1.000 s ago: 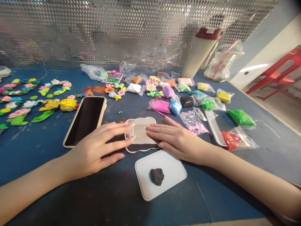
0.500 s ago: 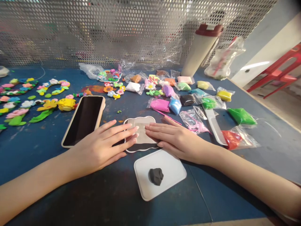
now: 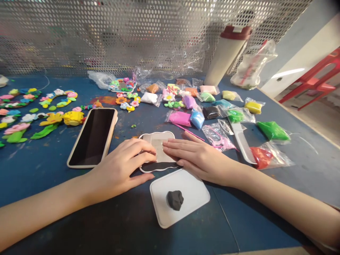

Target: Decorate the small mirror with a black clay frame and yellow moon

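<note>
A flat cloud-shaped plate [image 3: 162, 136] with a white rim, greyish inside with a dark strip along its near edge, lies on the table. My left hand [image 3: 123, 163] rests over its left side, fingers bent with tips down on the surface and the thumb apart. On the right side, my right hand [image 3: 198, 156] lies flat, fingers stretched out and close together, covering part of the plate. Neither hand grips anything. Just in front sits a white rectangular lid or tray [image 3: 195, 193] with a lump of black clay [image 3: 175, 200] on it.
Left of my hand lies a phone [image 3: 92, 138]; beyond it are colourful clay flowers [image 3: 54, 118]. Several clay packets [image 3: 180, 118], a white comb [image 3: 244, 145] and a red clay bag [image 3: 262, 157] spread to the right. A tumbler [image 3: 227, 56] stands by the perforated metal screen [image 3: 132, 35].
My left hand's fingers have gone from stretched out to bent, with the fingertips drawn down onto the plate. My right hand stays nearly as it was.
</note>
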